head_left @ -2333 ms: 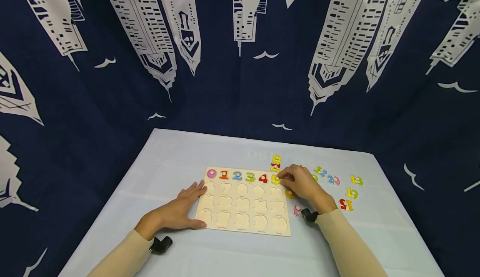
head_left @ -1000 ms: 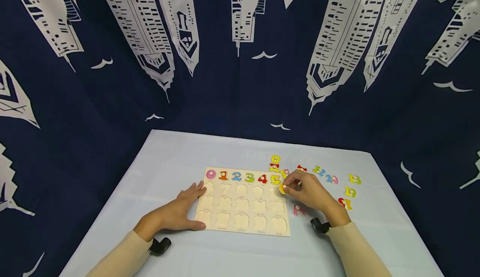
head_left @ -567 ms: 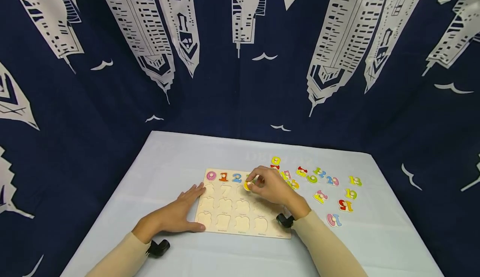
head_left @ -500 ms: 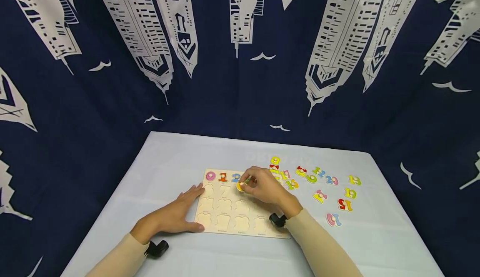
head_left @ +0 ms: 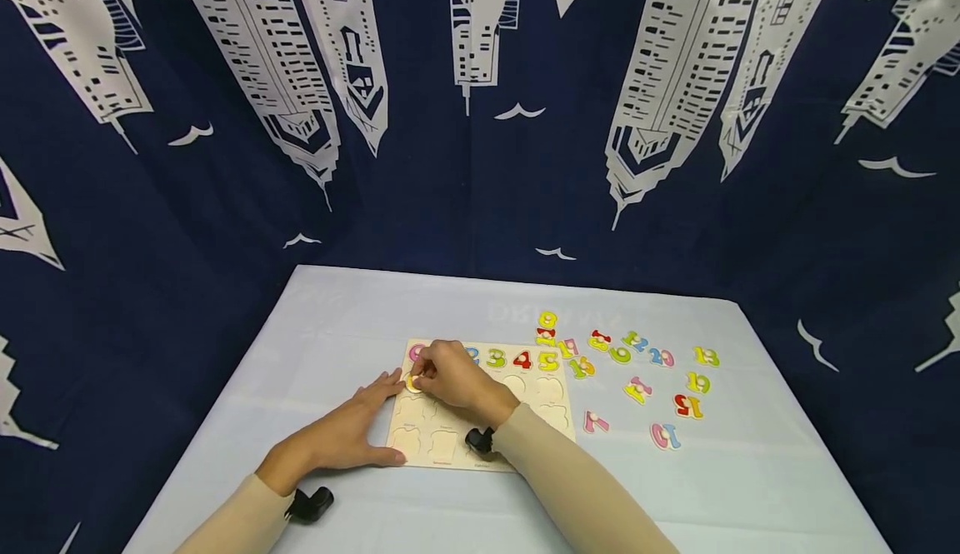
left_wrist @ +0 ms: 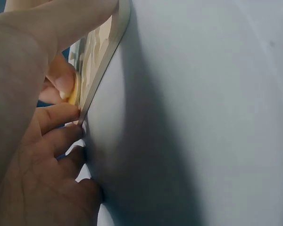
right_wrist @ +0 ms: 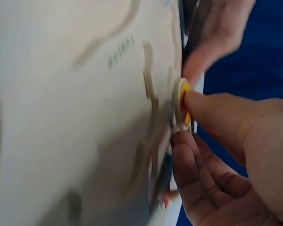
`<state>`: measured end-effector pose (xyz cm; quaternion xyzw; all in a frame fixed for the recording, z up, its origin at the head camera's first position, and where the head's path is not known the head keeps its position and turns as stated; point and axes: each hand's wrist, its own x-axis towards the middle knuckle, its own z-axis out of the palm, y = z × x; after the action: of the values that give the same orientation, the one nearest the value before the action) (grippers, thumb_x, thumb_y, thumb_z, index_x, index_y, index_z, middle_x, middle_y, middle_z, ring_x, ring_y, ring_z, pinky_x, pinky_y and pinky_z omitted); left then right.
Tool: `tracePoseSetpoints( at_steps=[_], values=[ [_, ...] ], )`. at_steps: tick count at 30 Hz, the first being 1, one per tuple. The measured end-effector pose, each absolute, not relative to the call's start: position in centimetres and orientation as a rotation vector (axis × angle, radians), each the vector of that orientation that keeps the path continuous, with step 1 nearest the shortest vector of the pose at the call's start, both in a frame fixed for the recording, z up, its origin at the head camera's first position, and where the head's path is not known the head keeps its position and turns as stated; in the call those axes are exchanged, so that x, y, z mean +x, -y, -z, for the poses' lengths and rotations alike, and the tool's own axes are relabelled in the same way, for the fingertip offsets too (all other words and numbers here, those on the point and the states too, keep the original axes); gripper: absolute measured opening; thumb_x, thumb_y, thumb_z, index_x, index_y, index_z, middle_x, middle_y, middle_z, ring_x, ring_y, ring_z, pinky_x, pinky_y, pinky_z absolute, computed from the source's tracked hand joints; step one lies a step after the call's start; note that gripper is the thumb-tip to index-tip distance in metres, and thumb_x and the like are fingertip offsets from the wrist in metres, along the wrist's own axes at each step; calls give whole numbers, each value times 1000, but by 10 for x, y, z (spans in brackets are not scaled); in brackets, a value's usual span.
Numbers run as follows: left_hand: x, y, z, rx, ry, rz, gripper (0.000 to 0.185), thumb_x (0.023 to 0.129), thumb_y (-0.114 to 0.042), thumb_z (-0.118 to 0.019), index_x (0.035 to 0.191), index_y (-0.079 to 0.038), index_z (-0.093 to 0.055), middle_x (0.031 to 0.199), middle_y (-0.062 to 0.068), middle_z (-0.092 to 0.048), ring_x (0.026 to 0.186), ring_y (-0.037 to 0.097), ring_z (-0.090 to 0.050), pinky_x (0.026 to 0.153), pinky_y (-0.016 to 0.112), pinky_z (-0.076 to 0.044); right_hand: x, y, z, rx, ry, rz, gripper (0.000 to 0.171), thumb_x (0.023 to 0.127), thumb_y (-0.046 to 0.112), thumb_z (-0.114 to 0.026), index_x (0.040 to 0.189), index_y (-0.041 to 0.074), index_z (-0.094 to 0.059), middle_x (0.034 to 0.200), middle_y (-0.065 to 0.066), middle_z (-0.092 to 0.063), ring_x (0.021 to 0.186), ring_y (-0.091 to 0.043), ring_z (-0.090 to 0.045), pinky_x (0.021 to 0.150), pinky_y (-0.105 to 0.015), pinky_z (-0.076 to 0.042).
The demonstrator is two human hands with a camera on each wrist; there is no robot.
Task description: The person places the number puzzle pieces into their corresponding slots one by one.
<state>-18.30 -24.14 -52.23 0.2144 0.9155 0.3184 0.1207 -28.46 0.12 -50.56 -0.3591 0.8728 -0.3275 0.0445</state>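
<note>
Yellow piece (head_left: pixel 413 384), seemingly pinched by right hand (head_left: pixel 455 378) fingers, over puzzle board (head_left: pixel 551 421); left hand (head_left: pixel 341 435) flat

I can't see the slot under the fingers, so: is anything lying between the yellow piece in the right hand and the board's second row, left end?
Nothing visible does. The right hand pinches the yellow piece right at the wooden board; the cut-outs around it look bare. The left hand rests flat at the board's left edge, beside the piece, not under it.
</note>
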Motion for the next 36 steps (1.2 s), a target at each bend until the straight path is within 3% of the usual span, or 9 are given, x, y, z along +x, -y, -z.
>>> tracePoseSetpoints(
  at_steps=[8, 12, 22, 36],
  values=[
    [-184, 241, 523, 610, -2666, -943, 125, 91, -55, -100, 181, 0, -32, 195, 18, -24, 181, 51, -21, 143, 80, -23, -283, 9, 510, -1059, -2712, 1015, 7, 101, -1, -86, 99, 6, -88, 94, -5, -75, 82, -4, -59, 74, -18, -56],
    [-184, 241, 522, 621, -2666, -934, 123, 91, -55, -100, 180, 0, -34, 195, 19, -23, 181, 51, -21, 143, 80, -23, -288, 9, 519, -1071, -2735, 1008, 3, 102, 6, -88, 100, 8, -89, 96, -2, -72, 87, -5, -59, 78, -20, -57],
    [-182, 239, 519, 639, -2660, -934, 119, 92, -55, -99, 179, -2, -38, 196, 21, -22, 181, 53, -20, 140, 85, -23, -288, 10, 511, -1076, -2664, 1017, 5, 100, 0, -90, 103, 4, -90, 98, -8, -77, 83, -3, -66, 77, -13, -59],
    [-184, 240, 522, 626, -2663, -925, 124, 92, -54, -99, 181, 0, -32, 195, 21, -22, 182, 51, -20, 141, 84, -22, -301, 3, 510, -1246, -2624, 883, 5, 104, 10, -90, 108, 12, -91, 108, -2, -81, 90, -1, -63, 83, -14, -58]
  ],
)
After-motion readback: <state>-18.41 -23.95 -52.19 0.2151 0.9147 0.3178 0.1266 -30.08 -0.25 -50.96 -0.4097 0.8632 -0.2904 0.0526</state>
